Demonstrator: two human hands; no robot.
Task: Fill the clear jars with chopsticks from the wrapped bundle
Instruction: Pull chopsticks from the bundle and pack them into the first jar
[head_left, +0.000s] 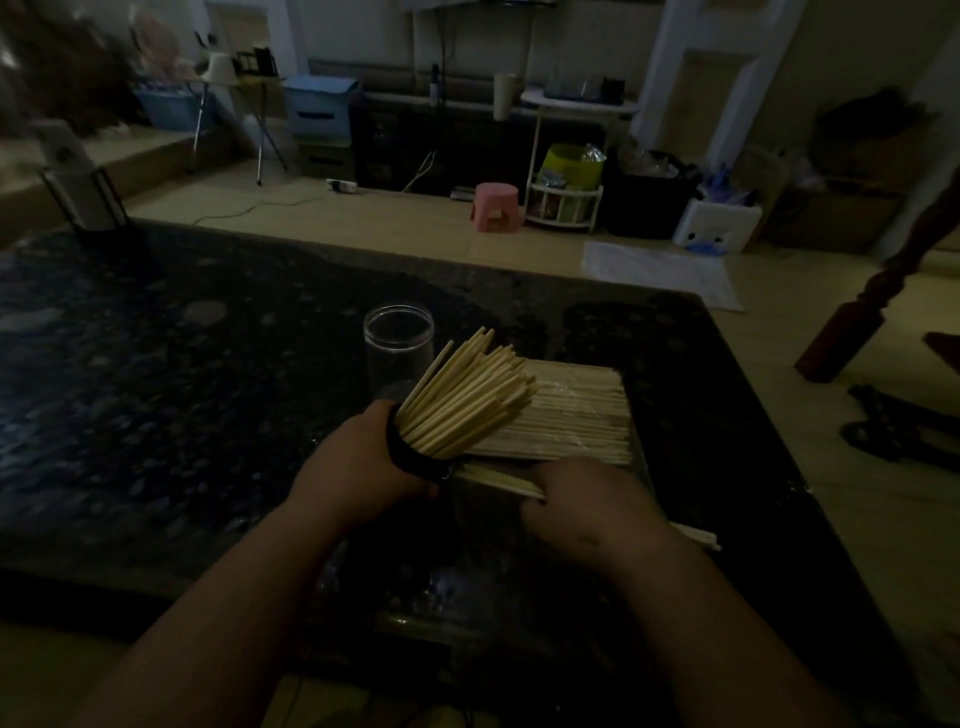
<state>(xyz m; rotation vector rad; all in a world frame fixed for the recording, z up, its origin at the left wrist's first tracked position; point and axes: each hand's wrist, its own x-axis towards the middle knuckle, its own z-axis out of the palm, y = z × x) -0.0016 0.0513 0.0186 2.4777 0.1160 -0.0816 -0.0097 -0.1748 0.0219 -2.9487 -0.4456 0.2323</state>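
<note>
dim light leaves the dark speckled stone worktop (182, 364) nearly black. at its middle a fan of pale, slim wooden chopsticks (467, 395) leans to the right out of a black-rimmed container (410, 457), probably one of the jars, though the gloom hides its wall. the left hand (358, 467) wraps round it and grips it. just beside it, the right hand (582, 504) is curled on a few loose chopsticks (498, 480), their tips aimed at that mouth. behind the loose sticks and under the fan lies the flat wrapped bundle (576, 415), glossy film over tight, straight rows. behind stands an empty clear cylindrical jar (399, 338), upright and smooth-walled. filling looks to be the step in hand, with the held container near full. the next move calls for threading the few sticks in among the packed ones without splaying them. beyond, a pink plastic stool (495, 200) sits on the pale floor.
</note>
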